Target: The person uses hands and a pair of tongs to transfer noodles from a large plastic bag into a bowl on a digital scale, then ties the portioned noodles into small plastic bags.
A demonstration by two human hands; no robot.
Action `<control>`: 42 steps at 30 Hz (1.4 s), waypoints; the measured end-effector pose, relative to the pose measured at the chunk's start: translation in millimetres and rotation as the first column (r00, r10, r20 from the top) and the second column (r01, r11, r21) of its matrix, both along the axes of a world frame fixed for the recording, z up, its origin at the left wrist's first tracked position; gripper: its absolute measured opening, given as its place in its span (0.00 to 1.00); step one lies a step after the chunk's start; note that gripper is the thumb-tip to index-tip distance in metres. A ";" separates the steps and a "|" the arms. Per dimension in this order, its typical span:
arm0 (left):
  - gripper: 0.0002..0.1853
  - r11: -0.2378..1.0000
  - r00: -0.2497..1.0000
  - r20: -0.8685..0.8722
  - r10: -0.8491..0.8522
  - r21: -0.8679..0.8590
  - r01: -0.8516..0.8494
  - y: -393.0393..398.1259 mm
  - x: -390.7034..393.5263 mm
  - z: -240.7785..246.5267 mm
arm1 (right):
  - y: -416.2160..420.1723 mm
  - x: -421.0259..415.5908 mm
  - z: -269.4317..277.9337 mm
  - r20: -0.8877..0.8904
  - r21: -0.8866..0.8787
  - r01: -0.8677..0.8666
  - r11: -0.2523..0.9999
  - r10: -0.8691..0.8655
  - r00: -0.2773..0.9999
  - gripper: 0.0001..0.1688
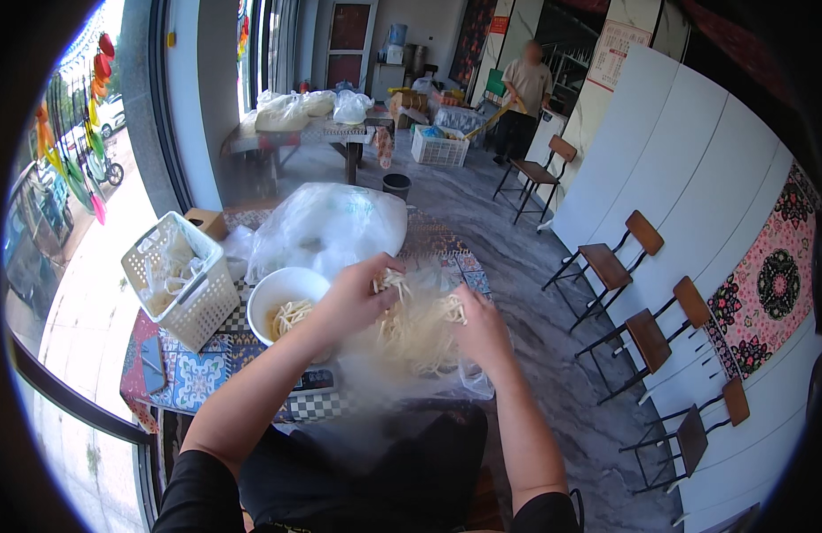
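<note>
My left hand [361, 296] grips a clump of pale, thick noodles above the table. Another clump is in my right hand [477, 326], at the right of the pile. Between and below both hands lies a heap of noodles [424, 346] on clear plastic, partly blurred by a smudge in the view. To the left, a white bowl [261, 306] holds more noodles [289, 317], partly behind my left forearm. Under that forearm, next to the bowl, is a dark-fronted device that looks like a scale [314, 380].
A large clear plastic bag [331, 226] lies behind the bowl. At the left stand a white perforated basket [204, 300] with plastic bags and a phone [153, 365]. A person [527, 83] stands at the back near a crate [440, 148]. Chairs [604, 263] line the right wall.
</note>
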State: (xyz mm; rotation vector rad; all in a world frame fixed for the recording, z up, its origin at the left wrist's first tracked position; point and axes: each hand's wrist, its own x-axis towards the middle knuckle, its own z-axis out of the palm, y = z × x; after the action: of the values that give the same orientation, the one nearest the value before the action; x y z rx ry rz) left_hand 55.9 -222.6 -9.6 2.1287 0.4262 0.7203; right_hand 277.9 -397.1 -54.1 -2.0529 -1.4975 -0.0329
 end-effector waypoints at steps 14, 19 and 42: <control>0.20 0.997 0.987 -0.142 -0.070 -0.045 0.064 5.1 13.8 -43.2 | 4.3 4.4 21.0 -0.034 0.056 0.031 0.998 -0.029 0.999 0.22; 0.21 0.990 0.994 0.024 -0.103 -0.100 0.105 0.0 23.8 -55.1 | 5.7 14.4 47.9 -0.417 0.342 -0.145 0.929 0.288 0.862 0.18; 0.30 0.958 0.982 0.061 -0.178 -0.216 0.187 8.1 33.5 -77.5 | 37.9 29.3 52.0 -0.530 0.310 -0.144 0.940 0.296 0.795 0.15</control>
State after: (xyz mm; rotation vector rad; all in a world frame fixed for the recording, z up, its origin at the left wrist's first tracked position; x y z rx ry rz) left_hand 89.4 -214.5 -87.1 1.9107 0.2689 0.5816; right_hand 307.1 -359.2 -2.1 -1.4805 -1.2552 0.4297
